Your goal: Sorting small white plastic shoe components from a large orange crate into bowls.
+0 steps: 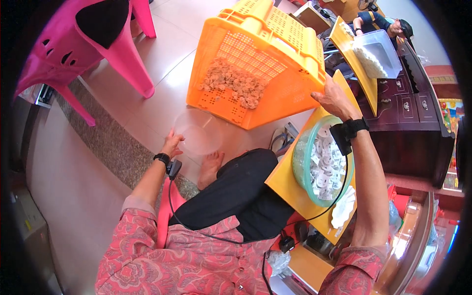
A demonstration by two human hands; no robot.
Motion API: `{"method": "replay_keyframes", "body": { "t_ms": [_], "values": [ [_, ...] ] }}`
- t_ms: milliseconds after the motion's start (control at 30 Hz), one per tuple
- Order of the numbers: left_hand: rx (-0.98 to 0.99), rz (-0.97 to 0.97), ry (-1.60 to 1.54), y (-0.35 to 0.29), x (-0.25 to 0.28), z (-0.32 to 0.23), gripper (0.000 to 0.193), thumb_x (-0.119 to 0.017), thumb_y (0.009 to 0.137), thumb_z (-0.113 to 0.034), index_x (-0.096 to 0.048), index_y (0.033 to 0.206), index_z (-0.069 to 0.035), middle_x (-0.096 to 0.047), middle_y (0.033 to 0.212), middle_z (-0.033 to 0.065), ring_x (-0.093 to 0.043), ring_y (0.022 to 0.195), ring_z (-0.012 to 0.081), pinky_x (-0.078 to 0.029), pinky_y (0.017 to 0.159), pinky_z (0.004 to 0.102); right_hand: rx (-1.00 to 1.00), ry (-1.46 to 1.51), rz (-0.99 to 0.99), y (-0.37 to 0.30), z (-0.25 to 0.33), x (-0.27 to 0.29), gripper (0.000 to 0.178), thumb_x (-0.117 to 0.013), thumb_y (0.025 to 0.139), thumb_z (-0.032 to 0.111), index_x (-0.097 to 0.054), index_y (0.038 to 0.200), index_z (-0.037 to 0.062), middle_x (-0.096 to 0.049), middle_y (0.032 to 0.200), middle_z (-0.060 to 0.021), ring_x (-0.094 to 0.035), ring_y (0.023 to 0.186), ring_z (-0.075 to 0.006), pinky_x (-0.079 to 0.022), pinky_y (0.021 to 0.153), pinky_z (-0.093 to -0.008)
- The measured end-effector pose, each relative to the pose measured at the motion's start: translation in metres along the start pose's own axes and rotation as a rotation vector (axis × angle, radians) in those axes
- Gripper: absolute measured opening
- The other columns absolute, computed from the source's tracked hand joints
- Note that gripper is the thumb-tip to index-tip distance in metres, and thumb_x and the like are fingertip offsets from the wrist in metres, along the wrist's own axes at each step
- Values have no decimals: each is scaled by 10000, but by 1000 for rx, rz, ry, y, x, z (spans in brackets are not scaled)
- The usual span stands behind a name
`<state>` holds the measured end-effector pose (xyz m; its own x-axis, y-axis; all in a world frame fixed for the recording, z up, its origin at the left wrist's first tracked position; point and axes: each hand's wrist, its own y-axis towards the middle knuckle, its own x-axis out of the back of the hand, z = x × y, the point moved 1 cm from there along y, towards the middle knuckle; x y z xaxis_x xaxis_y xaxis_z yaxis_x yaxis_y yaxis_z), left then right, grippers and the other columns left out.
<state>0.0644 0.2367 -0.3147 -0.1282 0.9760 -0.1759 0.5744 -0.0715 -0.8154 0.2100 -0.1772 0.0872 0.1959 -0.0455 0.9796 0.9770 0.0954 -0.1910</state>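
An orange perforated plastic crate (290, 93) is tilted with its opening toward me, and small pale round pieces (233, 83) lie heaped inside it. My right hand (339, 100) is closed on the crate's right rim, thumb on the near side. Low on the left, my left hand (172, 144) pinches the edge of a clear round plastic bowl (204, 130), held below the crate's lower edge. The bowl looks see-through, and I make out nothing in it. Under my right forearm, a teal-green basin (299, 162) full of white pieces (327, 164) rests on a yellow board (290, 187).
A pink plastic chair (110, 59) stands at the upper left. A white scalloped dish (344, 207) sits beside the basin. Beyond it are a dark wooden cabinet (405, 105), another yellow board (371, 91) with a clear tub (383, 49), and a person (373, 22). My bare foot (210, 169) is near the bowl.
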Motion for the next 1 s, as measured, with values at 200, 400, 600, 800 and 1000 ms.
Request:
{"method": "replay_keyframes", "body": {
  "t_ms": [200,400,600,800,1000],
  "values": [
    [22,18,-168,-2,-21,-2,1157,-778,713,-306,-26,1593,-279,-221,1587,204,-214,1381,532,-271,1033,713,-55,-161,-35,18,-3,-14,691,-777,823,214,-381,1344,-8,-577,1186,-355,-548,1172,-464,-470,965,-487],
    [-103,-36,-150,17,-31,11,1206,-837,739,-409,4,1584,-230,-157,1608,203,-83,1453,516,-292,995,759,-47,-394,-169,19,24,-8,686,-811,789,254,-437,1323,40,-528,1174,-330,-583,1047,-499,-488,905,-530],
    [-105,-133,-49,36,-51,32,1225,-868,681,-469,-84,1583,-202,-143,1576,226,-323,1392,419,-488,915,632,202,-310,-216,26,26,-7,475,-510,874,-5,-453,1345,20,-525,1089,-337,-604,963,-498,-504,862,-522],
    [-162,-89,88,40,-50,49,1222,-872,687,-439,-74,1580,-195,-203,1556,232,-413,1336,396,-550,851,574,302,-299,-167,27,51,-13,458,-486,845,6,-439,1299,-32,-551,1015,-348,-616,926,-512,-521,801,-543],
    [-87,1,-145,10,-15,47,1165,-851,721,-365,-79,1579,-206,-424,1461,186,-384,1359,379,-500,875,600,234,-297,-206,41,49,1,251,-509,839,63,-493,1081,-2,-551,996,-359,-620,901,-527,-528,770,-559]
  ]
}}
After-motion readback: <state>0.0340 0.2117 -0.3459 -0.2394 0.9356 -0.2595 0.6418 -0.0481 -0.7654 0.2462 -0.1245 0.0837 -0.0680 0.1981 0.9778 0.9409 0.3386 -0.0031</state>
